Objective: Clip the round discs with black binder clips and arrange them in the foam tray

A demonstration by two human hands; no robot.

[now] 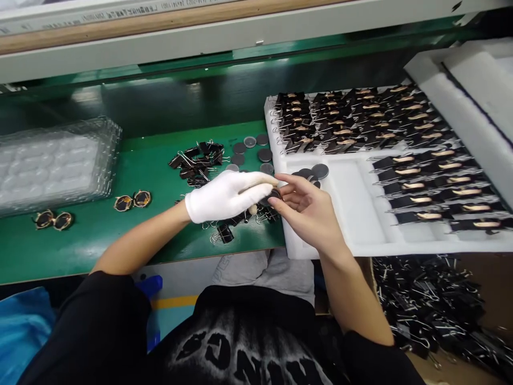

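Note:
My left hand point(232, 195), in a white glove, and my bare right hand point(306, 208) meet at the table's right part. Between their fingertips is a dark round piece point(272, 197), partly hidden by the fingers of both hands. Black binder clips point(200, 160) lie in a pile beyond the glove, and a single clip point(224, 233) is nearer the table's front edge. Several dark and grey discs point(264, 155) are spread on the green table behind my hands. More discs point(320, 171) rest in the white foam tray just past my right hand.
The white foam tray point(352, 198) holds rows of clipped black pieces point(372, 115). Clear plastic trays point(52, 166) are stacked at the left. Two round-framed pieces point(132, 200) and another pair point(53, 220) lie on the green table point(160, 235). Many clips point(433, 305) fill a box below right.

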